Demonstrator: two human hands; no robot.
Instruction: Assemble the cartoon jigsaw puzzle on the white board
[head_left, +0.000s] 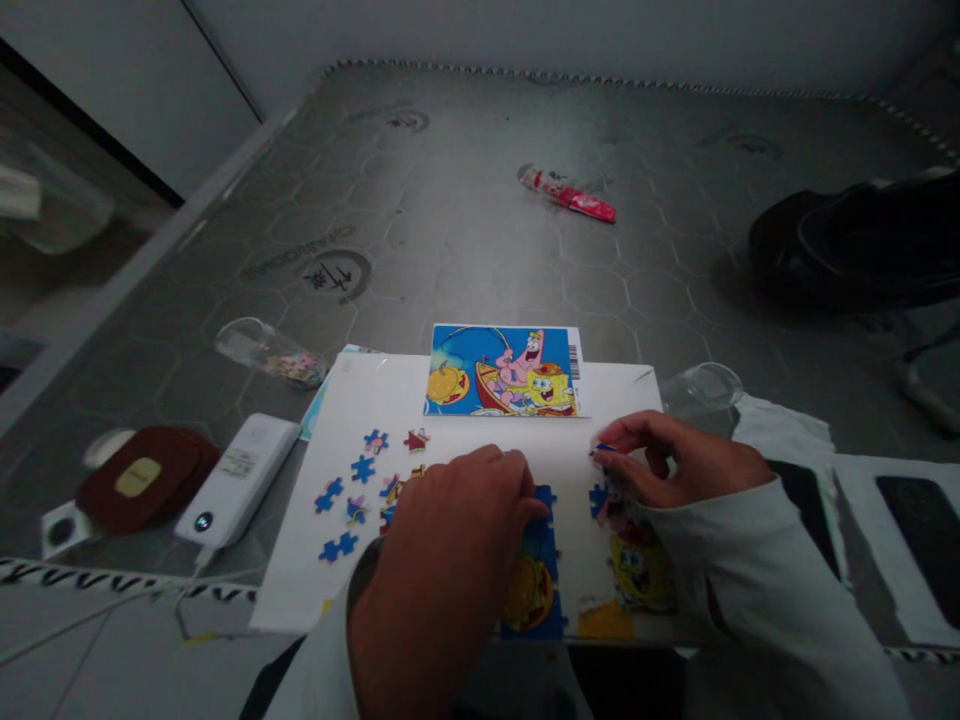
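My right hand [667,455] pinches a small jigsaw piece [602,448] with some blue on it, above the white board [577,460]. Below that hand lies a joined puzzle section [637,570] with a yellow cartoon character, partly covered by the sleeve. My left hand [457,550] is curled over the left part of the board, its fingertips mostly hidden. Beside its thumb is another joined section [531,590], blue with a burger. Loose blue puzzle pieces [363,469] are scattered left of my left hand. The reference picture card [501,370] lies at the board's far edge.
On the left are a tipped clear tube [266,352] with small bits inside, a brown case [146,480] and a white power bank [236,480]. Rightward lie a clear cup [705,388] and a dark phone [926,535]. A red packet [574,196] lies farther back.
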